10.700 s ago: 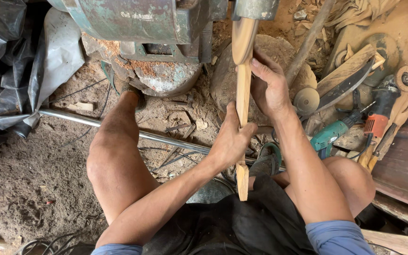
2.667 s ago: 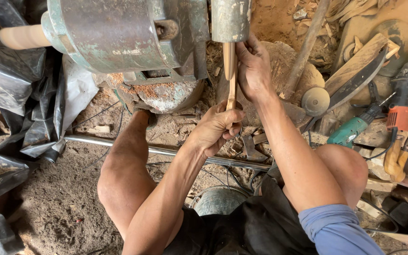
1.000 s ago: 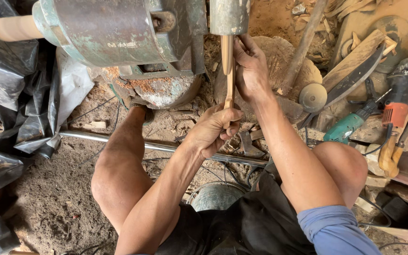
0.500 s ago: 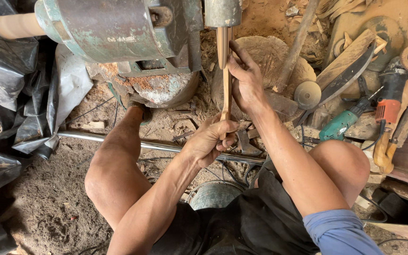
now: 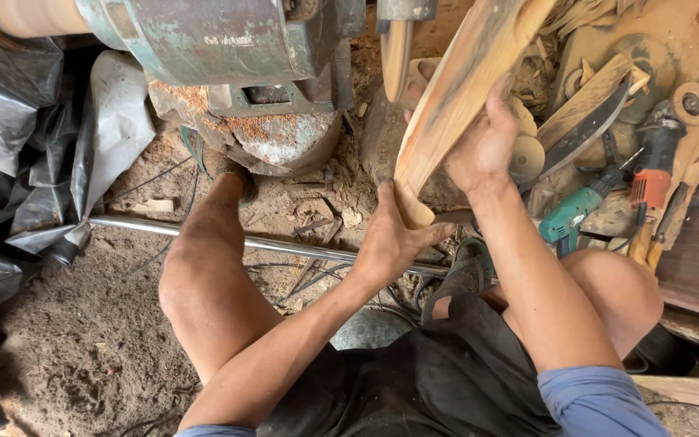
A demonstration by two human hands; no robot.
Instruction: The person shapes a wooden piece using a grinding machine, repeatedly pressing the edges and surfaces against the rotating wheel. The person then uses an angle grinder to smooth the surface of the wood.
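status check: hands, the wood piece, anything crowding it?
Left hand grips lower end of the wooden piece; right hand grips it higher up. Piece tilted, beside the sanding drum, contact unclear. Green power tool lies right, apart.

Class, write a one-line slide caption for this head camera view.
Left hand and right hand hold a curved wooden piece near a sanding drum on a green machine.

Dirt-floor woodworking workshop: grinding machine (image 5: 228, 57), power tools (image 5: 600, 202), sawdust.
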